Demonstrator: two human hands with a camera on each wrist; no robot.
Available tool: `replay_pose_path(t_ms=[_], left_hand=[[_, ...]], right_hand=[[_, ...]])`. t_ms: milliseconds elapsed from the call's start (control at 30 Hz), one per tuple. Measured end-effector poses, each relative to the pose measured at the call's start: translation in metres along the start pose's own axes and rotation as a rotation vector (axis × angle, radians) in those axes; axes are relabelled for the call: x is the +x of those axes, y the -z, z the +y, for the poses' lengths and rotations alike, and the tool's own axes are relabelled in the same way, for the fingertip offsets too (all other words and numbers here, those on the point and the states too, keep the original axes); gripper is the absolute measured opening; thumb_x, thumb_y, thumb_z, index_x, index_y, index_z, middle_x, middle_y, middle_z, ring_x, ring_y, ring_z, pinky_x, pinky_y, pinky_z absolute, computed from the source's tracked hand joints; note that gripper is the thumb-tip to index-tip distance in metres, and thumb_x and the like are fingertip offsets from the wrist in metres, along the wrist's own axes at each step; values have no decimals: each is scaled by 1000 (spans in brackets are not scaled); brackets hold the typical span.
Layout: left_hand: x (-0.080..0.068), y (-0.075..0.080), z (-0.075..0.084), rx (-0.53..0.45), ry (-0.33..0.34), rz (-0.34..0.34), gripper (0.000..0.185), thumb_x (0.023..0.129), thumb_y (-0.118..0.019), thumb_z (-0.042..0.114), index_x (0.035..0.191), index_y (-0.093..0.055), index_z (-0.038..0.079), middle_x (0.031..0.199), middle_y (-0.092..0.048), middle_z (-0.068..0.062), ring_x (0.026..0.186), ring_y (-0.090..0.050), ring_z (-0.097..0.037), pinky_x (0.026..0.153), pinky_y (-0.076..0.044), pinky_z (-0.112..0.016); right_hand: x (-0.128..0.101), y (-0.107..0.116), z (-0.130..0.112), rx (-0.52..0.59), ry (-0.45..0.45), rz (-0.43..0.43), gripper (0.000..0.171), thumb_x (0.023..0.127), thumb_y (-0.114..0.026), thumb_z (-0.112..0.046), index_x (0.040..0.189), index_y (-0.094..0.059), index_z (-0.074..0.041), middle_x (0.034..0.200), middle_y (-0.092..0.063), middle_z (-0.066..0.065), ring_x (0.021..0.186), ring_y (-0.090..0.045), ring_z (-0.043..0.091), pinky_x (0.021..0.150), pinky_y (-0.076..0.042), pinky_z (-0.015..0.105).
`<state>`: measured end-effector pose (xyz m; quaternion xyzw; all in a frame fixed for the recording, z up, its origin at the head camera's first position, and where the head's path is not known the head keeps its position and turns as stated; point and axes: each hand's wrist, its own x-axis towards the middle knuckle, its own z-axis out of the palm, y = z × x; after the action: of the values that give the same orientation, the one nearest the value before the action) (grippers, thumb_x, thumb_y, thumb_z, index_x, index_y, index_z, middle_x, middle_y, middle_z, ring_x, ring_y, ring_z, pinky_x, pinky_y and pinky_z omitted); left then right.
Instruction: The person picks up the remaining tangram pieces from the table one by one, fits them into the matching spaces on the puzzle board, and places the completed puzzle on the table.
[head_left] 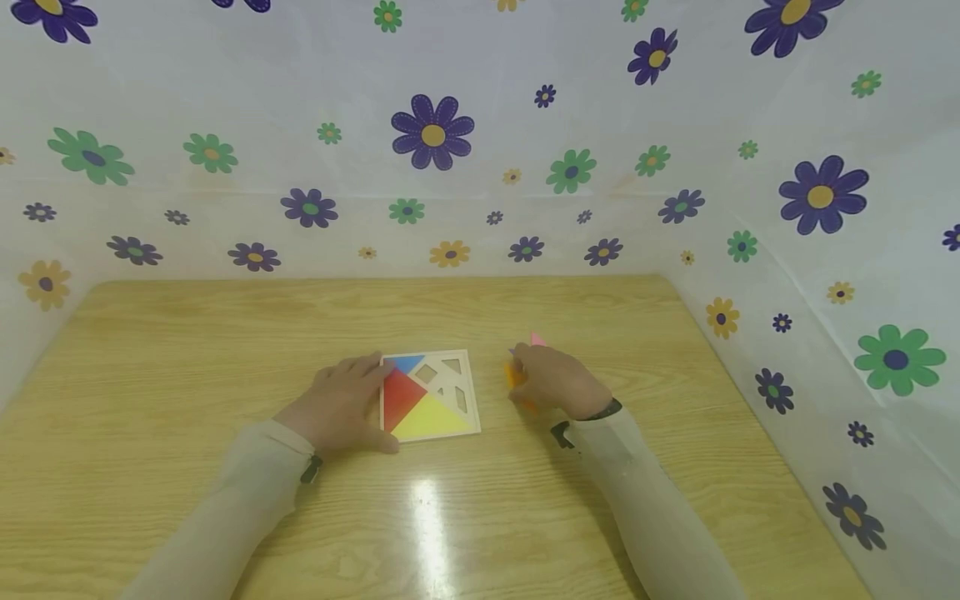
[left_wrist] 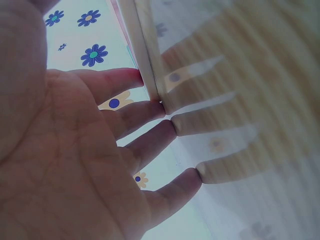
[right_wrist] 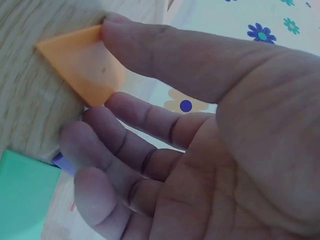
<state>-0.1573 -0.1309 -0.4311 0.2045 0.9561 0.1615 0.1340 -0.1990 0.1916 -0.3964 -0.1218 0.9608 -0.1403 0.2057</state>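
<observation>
A square tangram frame (head_left: pixel 472 392) lies flat mid-table, holding a blue (head_left: pixel 405 362), a red (head_left: pixel 401 396) and a yellow piece (head_left: pixel 435 417); its upper right slots are bare. My left hand (head_left: pixel 360 387) rests palm down with straight fingers (left_wrist: pixel 145 112) against the frame's left edge (left_wrist: pixel 145 55). To the right of the frame, my right hand (head_left: pixel 525 375) pinches an orange triangle (right_wrist: pixel 75 60) between thumb and forefinger, just above the wood. A green piece (right_wrist: pixel 25 195) and a purple one (right_wrist: pixel 62 161) lie under that hand. A pink piece (head_left: pixel 537 339) peeks out beyond the knuckles.
The wooden table (head_left: pixel 187 350) is walled on the back and both sides by a white flowered sheet (head_left: pixel 787 275). Glare streaks the wood near the front (head_left: pixel 427 508).
</observation>
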Motion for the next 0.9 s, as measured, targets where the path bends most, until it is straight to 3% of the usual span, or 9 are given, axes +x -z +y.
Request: replay_pose_path(t_ms=[467,900], left_hand=[[-1,1,0,-5,-5,-3,118,71,-84,67,161,-36,8,167,-29,-20,152,-28,-45,120,-25,-66],[-2,5,3,-6,1,-22,114,74,-84,64,161,-35,10,169,-27,-17,152,-26,-45,121,-23,-66]], right_hand=[[5,-2,3,-10,-43,33,28,90,-76,-21,106,-61,-5,90,-63,5,79,-59,20,69,-50,32],[5,-2,2,10,-61,75,28,92,-75,-21,108,-61,-3,93,-61,7,77,-58,20,66,-48,31]])
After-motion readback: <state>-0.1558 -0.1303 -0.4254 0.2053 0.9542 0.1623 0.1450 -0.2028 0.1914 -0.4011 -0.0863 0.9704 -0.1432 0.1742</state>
